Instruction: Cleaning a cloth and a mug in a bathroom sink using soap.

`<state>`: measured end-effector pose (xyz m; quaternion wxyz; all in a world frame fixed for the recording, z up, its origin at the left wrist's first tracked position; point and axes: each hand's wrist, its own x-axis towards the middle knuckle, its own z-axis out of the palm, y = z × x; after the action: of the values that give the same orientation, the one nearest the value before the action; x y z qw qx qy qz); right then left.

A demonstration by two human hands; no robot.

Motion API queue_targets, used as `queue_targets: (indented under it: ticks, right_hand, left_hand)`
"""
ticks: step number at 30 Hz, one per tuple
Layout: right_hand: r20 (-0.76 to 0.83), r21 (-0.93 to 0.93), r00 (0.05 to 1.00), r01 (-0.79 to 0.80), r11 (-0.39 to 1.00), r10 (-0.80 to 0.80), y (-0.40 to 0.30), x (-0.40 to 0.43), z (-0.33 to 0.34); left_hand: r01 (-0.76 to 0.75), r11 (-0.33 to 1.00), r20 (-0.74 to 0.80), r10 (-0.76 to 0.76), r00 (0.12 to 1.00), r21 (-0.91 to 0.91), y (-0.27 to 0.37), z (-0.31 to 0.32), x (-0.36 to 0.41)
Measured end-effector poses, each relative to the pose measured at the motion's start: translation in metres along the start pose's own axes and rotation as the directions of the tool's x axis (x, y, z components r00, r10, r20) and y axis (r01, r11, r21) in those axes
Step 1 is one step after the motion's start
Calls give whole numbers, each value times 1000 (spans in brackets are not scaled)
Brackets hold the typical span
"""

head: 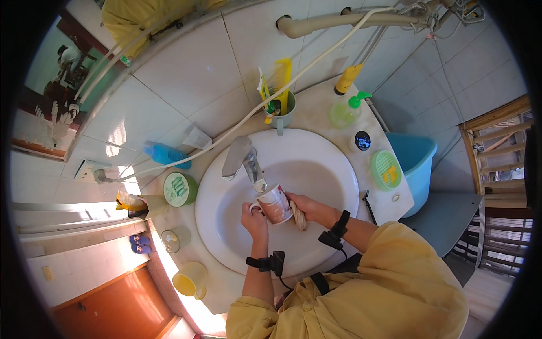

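Above the basin of a white washbasin (216, 258), just below the chrome faucet (250, 163), a patterned mug (274, 205) lies tilted between my hands. My left hand (255, 221) grips the mug's white handle at its left side. On the mug's right, my right hand (304, 206) is closed around a bunched beige cloth (298, 216), with its fingertips near the mug's rim. The cloth hangs down beside the mug's wall. Whether water runs from the spout cannot be told. Both wrists wear black straps with small devices.
A yellow mug (189, 279), a glass jar (175, 240), a green round tub (180, 189) and a blue bottle (167, 155) stand left. Behind is a cup (280, 120) with combs. A pump bottle (345, 114), green soap dish (385, 170) and razor (369, 207) lie right. A pale hose crosses above.
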<state>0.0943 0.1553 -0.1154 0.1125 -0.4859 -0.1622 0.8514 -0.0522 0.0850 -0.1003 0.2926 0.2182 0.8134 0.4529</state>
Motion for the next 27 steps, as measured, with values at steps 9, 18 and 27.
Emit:
queue_targets:
  ticks: [9,18,27]
  right_hand:
    - [-107,-831,822,235,503,-560,-33,-26,2]
    - [-126,98,987,110,989,-98,-27,-3,16]
    - [-349,-14,894,295,955,-282,-20,-10,19]
  left_hand:
    - [-418,874,115,402,908,246,19,8,-10]
    - [-394,870,189,458,869,-295,2,21,-5]
    - [-186,944,305,98,947,274,15,46,14]
